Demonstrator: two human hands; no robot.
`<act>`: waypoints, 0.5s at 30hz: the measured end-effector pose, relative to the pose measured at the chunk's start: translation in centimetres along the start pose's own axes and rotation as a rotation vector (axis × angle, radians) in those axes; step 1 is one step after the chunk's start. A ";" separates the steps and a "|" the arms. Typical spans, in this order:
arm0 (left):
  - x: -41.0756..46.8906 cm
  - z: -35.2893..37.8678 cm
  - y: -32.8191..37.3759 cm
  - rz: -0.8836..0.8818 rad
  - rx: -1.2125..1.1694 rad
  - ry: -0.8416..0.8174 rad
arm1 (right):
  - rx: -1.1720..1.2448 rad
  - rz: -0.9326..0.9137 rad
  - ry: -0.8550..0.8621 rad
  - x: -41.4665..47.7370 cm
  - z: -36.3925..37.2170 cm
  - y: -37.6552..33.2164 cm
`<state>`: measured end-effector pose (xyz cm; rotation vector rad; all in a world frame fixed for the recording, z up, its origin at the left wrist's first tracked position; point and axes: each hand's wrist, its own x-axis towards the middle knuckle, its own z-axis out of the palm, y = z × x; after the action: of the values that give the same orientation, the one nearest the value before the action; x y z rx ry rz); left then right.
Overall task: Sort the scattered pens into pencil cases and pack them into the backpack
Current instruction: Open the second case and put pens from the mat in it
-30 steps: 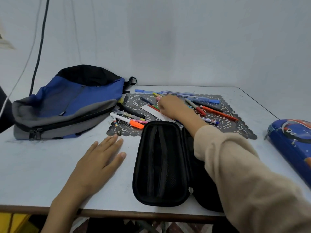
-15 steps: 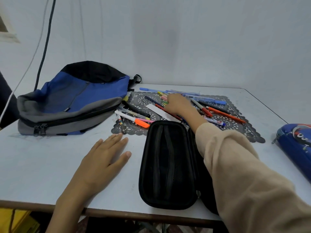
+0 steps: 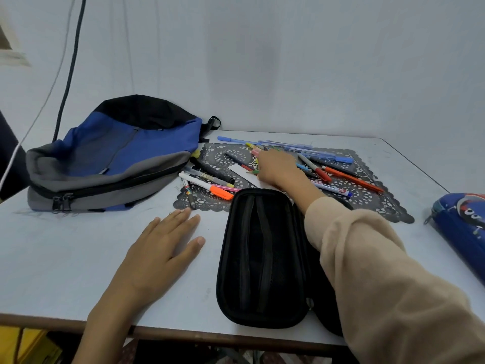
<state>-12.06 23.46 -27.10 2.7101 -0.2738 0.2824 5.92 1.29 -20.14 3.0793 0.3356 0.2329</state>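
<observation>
Pens (image 3: 351,178) look light, stiff, smooth; pinch 1 at mid-barrel. Right hand (image 3: 278,166) covers some, grip I cannot tell; left hand (image 3: 162,248) lies flat, fingers straight.

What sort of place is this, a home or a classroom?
Probably a home study corner: a plain table against a bare wall, a backpack, scattered pens and an open pencil case.

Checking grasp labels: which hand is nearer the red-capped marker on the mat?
Right. The right hand is over the mat, just left of the red-capped marker; the left hand lies flat on the table, beyond the black case.
</observation>
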 end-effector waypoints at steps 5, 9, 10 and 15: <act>0.0 0.0 0.0 0.003 0.002 0.001 | 0.038 -0.014 -0.047 -0.3 -0.1 -0.1; 0.0 0.0 -0.1 -0.002 -0.002 0.006 | 0.026 -0.022 -0.075 -0.6 -0.1 0.0; 0.0 0.1 -0.1 -0.002 -0.001 0.006 | 0.051 -0.009 -0.057 -0.7 -0.2 0.1; 0.0 0.1 -0.1 -0.006 -0.003 0.007 | 0.345 -0.009 -0.037 -0.3 -0.8 0.3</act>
<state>-12.02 23.50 -27.20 2.7056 -0.2638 0.2900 5.53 0.97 -19.43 3.4143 0.4298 0.1280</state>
